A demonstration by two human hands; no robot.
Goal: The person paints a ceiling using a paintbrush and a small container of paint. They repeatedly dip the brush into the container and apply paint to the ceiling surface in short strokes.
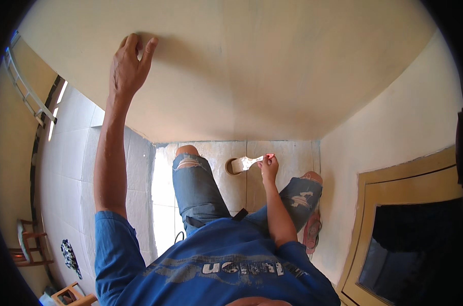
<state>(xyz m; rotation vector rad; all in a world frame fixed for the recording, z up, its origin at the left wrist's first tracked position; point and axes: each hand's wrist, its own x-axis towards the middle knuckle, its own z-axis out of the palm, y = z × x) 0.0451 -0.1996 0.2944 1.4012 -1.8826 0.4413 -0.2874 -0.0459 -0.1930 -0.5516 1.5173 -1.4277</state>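
My left hand (128, 69) is raised against the cream wall (272, 66). Its thumb stands apart and the fingers bend toward the surface; nothing shows in it. My right hand (268, 169) is closed round the handle of a paintbrush (248, 162) low between my knees. The brush is coated white along its wide head, and its handle end is red. Its bristles overlap a small round container (230, 166) on the tiled floor. Whether they touch the inside cannot be made out.
A wooden-framed dark pane (356, 239) is at the right, beside a side wall (389, 112). A sandal (312, 232) lies by my right leg. Far left are a ladder (25, 84), a wooden chair (35, 237) and a patterned cloth-like item (69, 256) on the floor.
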